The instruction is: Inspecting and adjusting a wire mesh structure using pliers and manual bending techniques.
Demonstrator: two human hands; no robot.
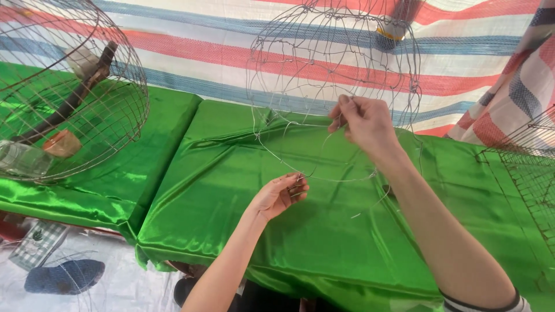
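Observation:
An unfinished dome-shaped wire cage frame (324,63) hangs in front of me above a table covered in shiny green cloth (231,190). My right hand (361,124) is raised and pinches a thin wire strand at the lower rim of the frame. Lower down, my left hand (280,195) has its fingers closed on the bottom wire loop, close above the cloth. Loose wire ends curl between the two hands and trail off to the right.
A finished round wire cage (75,98) with a wooden perch and a small orange cup lies on its side at the left. Flat wire mesh (529,167) lies at the right edge. A striped red, white and blue tarp (219,52) hangs behind. Dark sandals (63,276) sit on the floor.

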